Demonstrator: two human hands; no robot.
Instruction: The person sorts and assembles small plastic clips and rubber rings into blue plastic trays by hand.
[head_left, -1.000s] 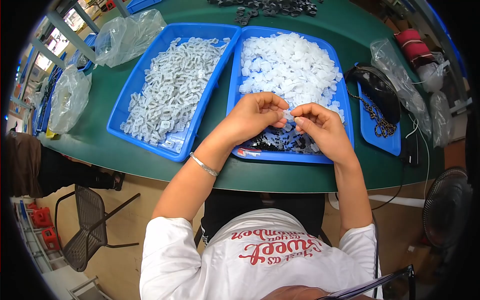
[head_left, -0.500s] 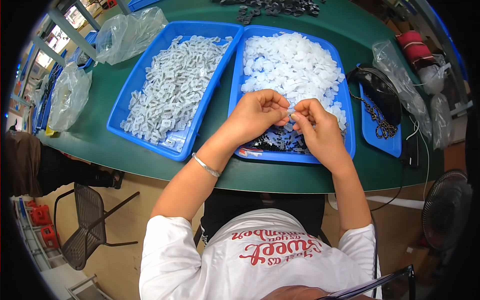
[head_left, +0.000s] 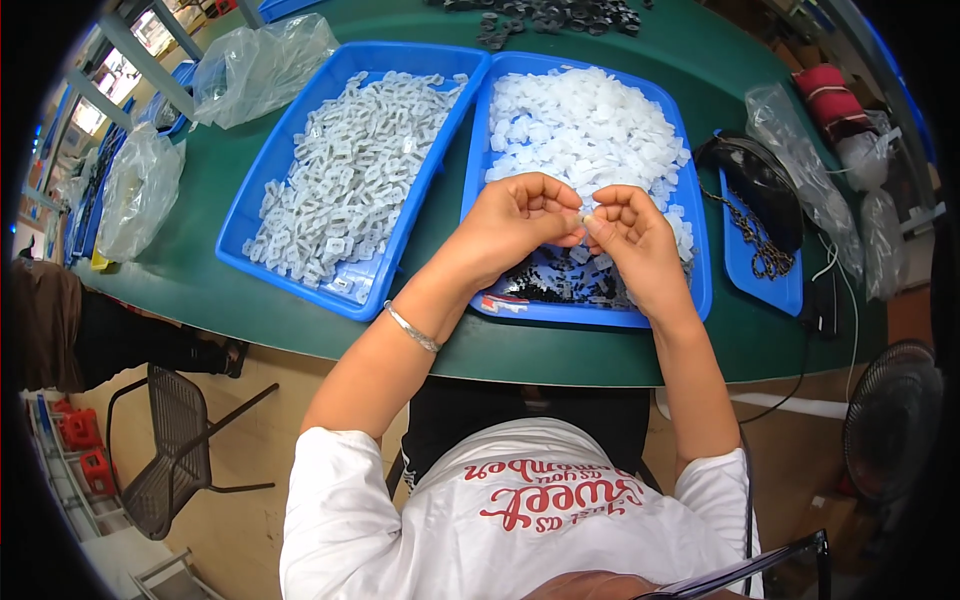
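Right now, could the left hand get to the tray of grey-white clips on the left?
Probably yes. The left hand pinches a small white piece with the right hand, and the left blue tray sits open beside it, nothing between.

Blue trays [head_left: 455, 130] hold white parts [head_left: 580, 130] on green table [head_left: 230, 170].

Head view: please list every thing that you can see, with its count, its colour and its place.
green table: one, under everything
blue trays: three; left tray holds grey-white clips, middle tray holds white pieces and small black parts, small right tray holds a chain
clear plastic bags: several, at left and right of the table
black parts: a heap, far edge
black chair: one, on the floor at left
fan: one, lower right
small white piece: one, between the fingers of both hands
left hand: silver bracelet on its wrist
right hand: over the middle tray
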